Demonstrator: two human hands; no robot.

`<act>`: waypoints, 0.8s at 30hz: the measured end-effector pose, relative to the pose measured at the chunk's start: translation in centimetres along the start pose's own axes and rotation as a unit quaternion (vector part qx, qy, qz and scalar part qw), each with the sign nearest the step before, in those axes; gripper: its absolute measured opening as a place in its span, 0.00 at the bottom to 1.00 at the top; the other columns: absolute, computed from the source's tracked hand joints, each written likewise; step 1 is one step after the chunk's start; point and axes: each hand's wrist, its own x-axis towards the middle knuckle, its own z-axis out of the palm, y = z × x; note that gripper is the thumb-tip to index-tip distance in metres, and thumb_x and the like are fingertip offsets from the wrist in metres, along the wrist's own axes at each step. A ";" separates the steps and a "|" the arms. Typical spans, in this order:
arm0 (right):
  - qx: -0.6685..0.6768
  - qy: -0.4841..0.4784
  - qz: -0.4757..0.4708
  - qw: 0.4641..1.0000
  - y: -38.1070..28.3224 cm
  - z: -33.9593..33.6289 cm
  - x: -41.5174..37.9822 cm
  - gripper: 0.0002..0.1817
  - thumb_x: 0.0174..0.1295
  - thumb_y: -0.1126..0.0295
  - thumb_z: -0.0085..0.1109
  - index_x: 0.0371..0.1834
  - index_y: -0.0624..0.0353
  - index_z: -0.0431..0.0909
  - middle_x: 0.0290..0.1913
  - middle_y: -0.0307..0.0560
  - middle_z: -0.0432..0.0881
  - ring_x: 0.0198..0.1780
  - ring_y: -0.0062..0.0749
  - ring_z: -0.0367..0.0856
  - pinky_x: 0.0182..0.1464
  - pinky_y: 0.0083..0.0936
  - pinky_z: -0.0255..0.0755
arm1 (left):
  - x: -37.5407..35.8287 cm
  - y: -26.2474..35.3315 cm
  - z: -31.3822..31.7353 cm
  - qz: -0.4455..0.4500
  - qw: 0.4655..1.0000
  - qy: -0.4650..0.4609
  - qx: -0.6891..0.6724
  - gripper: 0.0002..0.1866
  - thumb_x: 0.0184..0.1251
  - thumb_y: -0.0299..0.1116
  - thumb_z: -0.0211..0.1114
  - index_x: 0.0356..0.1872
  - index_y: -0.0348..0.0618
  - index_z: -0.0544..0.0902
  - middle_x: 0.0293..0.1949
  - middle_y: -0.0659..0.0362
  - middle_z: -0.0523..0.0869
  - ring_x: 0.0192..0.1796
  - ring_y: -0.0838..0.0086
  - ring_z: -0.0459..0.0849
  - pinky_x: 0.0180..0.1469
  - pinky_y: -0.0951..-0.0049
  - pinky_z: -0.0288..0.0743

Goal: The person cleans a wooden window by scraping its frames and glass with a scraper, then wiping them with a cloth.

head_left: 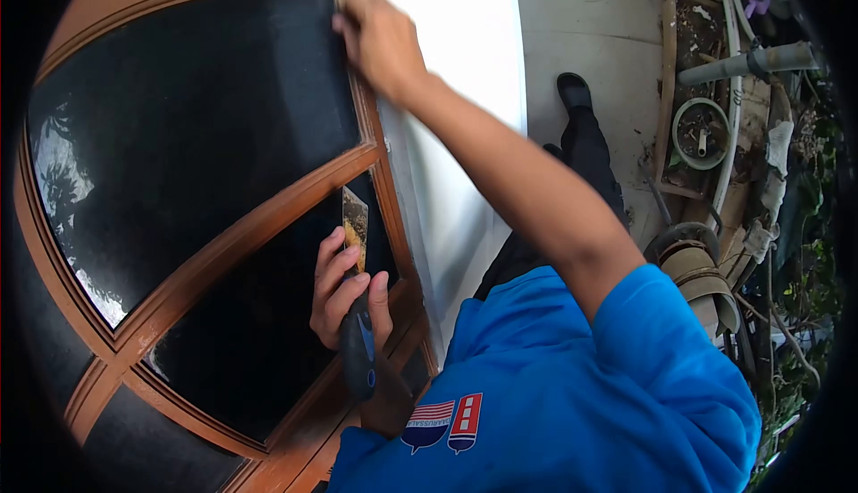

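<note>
My left hand [344, 292] is closed around a putty knife [359, 350] with a black and blue handle. Its flat metal blade, stained yellowish brown, points up in front of a dark glass pane [259, 332]. My right hand [386, 50] reaches to the upper corner of the brown wooden frame [362, 109], beside the larger dark pane [197, 91]. Its fingers are bent and pressed together against the wood, slightly blurred. Whatever they may hold is hidden.
A white wall edge [456, 37] adjoins the frame. Beyond it lies a pale tiled floor [590, 37], with my dark shoe [574, 91] on it. Along the right stand a round pot [701, 134], a grey pipe [751, 62], stacked pots [702, 283] and plants.
</note>
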 end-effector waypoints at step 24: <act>0.013 -0.158 0.077 0.984 -2.4 -3.4 -12.8 0.05 0.60 0.72 0.65 0.37 0.61 0.84 0.41 0.57 0.81 0.40 0.57 0.84 0.46 0.43 0.81 | 0.3 -0.9 1.2 0.009 1.000 0.008 -0.025 0.12 0.65 0.22 0.70 0.45 0.41 0.78 0.52 0.49 0.85 0.63 0.46 0.82 0.66 0.43 0.78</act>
